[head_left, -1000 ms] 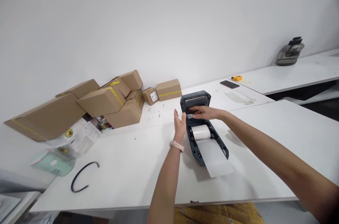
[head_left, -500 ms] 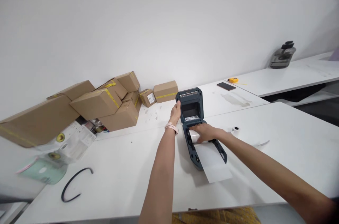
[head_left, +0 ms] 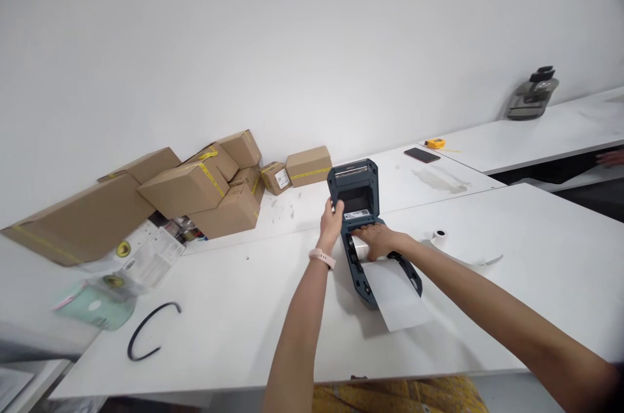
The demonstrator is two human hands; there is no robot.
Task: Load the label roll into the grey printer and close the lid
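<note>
A dark label printer (head_left: pixel 363 283) stands open on the white table (head_left: pixel 234 309), its lid (head_left: pixel 354 186) raised upright. My left hand (head_left: pixel 330 223) grips the lid's left edge. My right hand (head_left: pixel 374 241) lies palm down on the white paper roll (head_left: pixel 359 245) inside the printer, fingers together. A strip of white paper (head_left: pixel 397 294) runs out of the front over the table.
Several cardboard boxes (head_left: pixel 195 188) are piled against the wall at the left, with labels and a green roll (head_left: pixel 97 302) below them. A black curved cable (head_left: pixel 149 330) lies front left. A small paper roll (head_left: pixel 440 234) sits right of the printer. A phone (head_left: pixel 422 155) and yellow tape measure (head_left: pixel 435 143) lie farther back.
My left hand went from beside the printer to the lid's left edge and raised it. My right hand dropped from the lid hinge area onto the paper roll.
</note>
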